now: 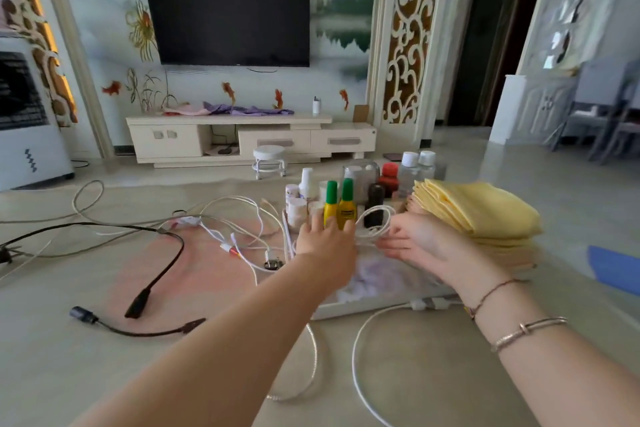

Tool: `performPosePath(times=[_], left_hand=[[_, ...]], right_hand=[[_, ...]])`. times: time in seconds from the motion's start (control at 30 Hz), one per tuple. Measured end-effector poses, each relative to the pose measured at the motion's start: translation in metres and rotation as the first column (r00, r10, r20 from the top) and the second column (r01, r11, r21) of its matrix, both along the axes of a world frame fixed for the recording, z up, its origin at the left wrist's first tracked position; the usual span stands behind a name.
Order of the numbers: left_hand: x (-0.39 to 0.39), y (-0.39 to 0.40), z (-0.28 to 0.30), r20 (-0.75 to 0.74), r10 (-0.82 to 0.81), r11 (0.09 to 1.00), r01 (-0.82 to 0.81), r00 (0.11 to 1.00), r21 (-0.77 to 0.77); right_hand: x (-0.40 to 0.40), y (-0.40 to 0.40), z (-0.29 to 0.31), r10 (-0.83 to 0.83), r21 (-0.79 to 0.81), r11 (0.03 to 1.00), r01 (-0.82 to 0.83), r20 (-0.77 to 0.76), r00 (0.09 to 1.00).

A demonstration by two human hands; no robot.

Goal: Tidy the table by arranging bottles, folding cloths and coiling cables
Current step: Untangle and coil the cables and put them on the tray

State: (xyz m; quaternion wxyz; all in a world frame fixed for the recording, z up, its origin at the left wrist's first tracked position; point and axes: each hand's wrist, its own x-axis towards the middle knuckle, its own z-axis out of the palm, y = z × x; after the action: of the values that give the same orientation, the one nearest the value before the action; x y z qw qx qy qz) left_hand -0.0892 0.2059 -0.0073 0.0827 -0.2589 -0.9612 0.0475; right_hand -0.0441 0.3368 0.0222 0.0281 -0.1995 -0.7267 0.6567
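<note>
Nearest me a braided white cable (356, 357) snakes over the counter's (433, 367) front edge, smooth glossy top. My left hand (325, 239) is reaching in with fingers spread and relaxed, not gripping anything. My right hand (415, 243) has its fingers curled around a small coil of thin white cord (375, 224). Right beside that, toward the right edge, sits the folded stack of soft yellow cloths (478, 208). Just behind my hands the bottles (346, 201) are bunched together: two yellow ones with green caps, a black one, clear ones with white caps; labels too blurry to read. Black cables (156, 282) lie toward the left edge.
</note>
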Motion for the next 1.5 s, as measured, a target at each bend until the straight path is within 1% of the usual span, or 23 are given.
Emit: performPosePath(times=[0.03, 0.07, 0.1, 0.13, 0.17, 0.2, 0.23, 0.33, 0.4, 0.47, 0.53, 0.6, 0.7, 0.83, 0.93, 1.03, 1.13, 1.2, 1.33, 1.5], left_hand=[[-0.001, 0.002, -0.004, 0.036, 0.009, 0.999, -0.008, 0.999, -0.031], [-0.001, 0.004, -0.007, 0.063, 0.011, 0.999, -0.009, 0.998, -0.045], [-0.001, 0.003, -0.008, 0.075, 0.009, 0.999, -0.007, 0.997, -0.039], [0.000, 0.001, -0.009, 0.090, 0.006, 1.000, -0.004, 0.996, -0.022], [0.000, -0.002, -0.008, 0.109, 0.002, 1.000, -0.002, 0.994, 0.005], [-0.001, -0.004, -0.006, 0.139, -0.001, 1.000, -0.003, 0.990, 0.031], [-0.001, -0.006, -0.004, 0.180, -0.001, 0.998, -0.010, 0.984, 0.057], [-0.002, -0.011, 0.005, 0.325, -0.027, 0.989, -0.022, 0.945, 0.146], [-0.003, -0.017, 0.012, 0.376, -0.067, 0.981, -0.007, 0.924, 0.193], [-0.003, -0.026, 0.014, 0.377, -0.110, 0.975, 0.025, 0.920, 0.222], [0.001, -0.035, 0.013, 0.356, -0.148, 0.976, 0.078, 0.923, 0.203], [0.009, -0.042, 0.011, 0.354, -0.126, 0.988, 0.085, 0.927, 0.129], [0.020, -0.046, 0.008, 0.370, -0.037, 0.999, 0.043, 0.928, -0.008], [0.014, -0.043, 0.005, 0.342, -0.027, 0.997, 0.051, 0.939, -0.060], [0.005, -0.042, 0.002, 0.345, -0.038, 0.996, 0.061, 0.938, -0.058], [0.002, -0.043, 0.003, 0.371, -0.053, 0.997, 0.069, 0.927, -0.029], [0.002, -0.048, 0.001, 0.372, -0.075, 0.997, 0.064, 0.925, 0.042], [0.000, -0.052, -0.001, 0.355, -0.092, 0.993, 0.057, 0.930, 0.106], [0.003, -0.062, 0.001, 0.293, -0.139, 0.967, 0.066, 0.946, 0.247], [0.007, -0.072, 0.005, 0.257, -0.167, 0.942, 0.077, 0.952, 0.326]], right_hand=[[-0.001, 0.001, -0.004, -0.001, 0.152, 0.988, -0.004, 0.035, 0.999], [0.000, 0.004, -0.007, 0.009, 0.387, 0.922, -0.037, 0.074, 0.997], [0.002, 0.004, -0.008, 0.020, 0.620, 0.780, -0.087, 0.114, 0.993], [0.006, 0.004, -0.010, 0.022, 0.774, 0.622, -0.119, 0.135, 0.991], [0.009, 0.003, -0.012, 0.023, 0.860, 0.496, -0.123, 0.128, 0.991], [0.011, 0.002, -0.015, 0.021, 0.905, 0.410, -0.111, 0.113, 0.993], [0.012, 0.002, -0.019, 0.013, 0.933, 0.350, -0.088, 0.089, 0.996], [0.011, 0.000, -0.029, 0.020, 0.974, 0.214, -0.069, 0.066, 0.998], [0.010, 0.001, -0.034, 0.085, 0.983, 0.152, -0.106, 0.093, 0.992], [0.010, 0.001, -0.039, 0.138, 0.974, 0.158, -0.164, 0.143, 0.980], [0.009, 0.003, -0.043, 0.156, 0.958, 0.183, -0.220, 0.192, 0.969], [0.010, 0.001, -0.041, 0.162, 0.941, 0.201, -0.272, 0.242, 0.957], [0.009, -0.003, -0.035, 0.175, 0.905, 0.242, -0.350, 0.314, 0.933], [0.000, -0.006, -0.034, 0.200, 0.890, 0.272, -0.367, 0.321, 0.926], [-0.007, -0.003, -0.038, 0.192, 0.878, 0.294, -0.377, 0.332, 0.924], [-0.007, 0.000, -0.041, 0.184, 0.875, 0.294, -0.384, 0.343, 0.921], [-0.002, -0.001, -0.038, 0.193, 0.886, 0.293, -0.360, 0.314, 0.930], [0.004, -0.002, -0.034, 0.213, 0.898, 0.303, -0.318, 0.262, 0.941], [0.016, -0.009, -0.023, 0.245, 0.945, 0.260, -0.198, 0.133, 0.960], [0.029, -0.018, -0.012, 0.302, 0.953, 0.260, -0.159, 0.076, 0.950]])
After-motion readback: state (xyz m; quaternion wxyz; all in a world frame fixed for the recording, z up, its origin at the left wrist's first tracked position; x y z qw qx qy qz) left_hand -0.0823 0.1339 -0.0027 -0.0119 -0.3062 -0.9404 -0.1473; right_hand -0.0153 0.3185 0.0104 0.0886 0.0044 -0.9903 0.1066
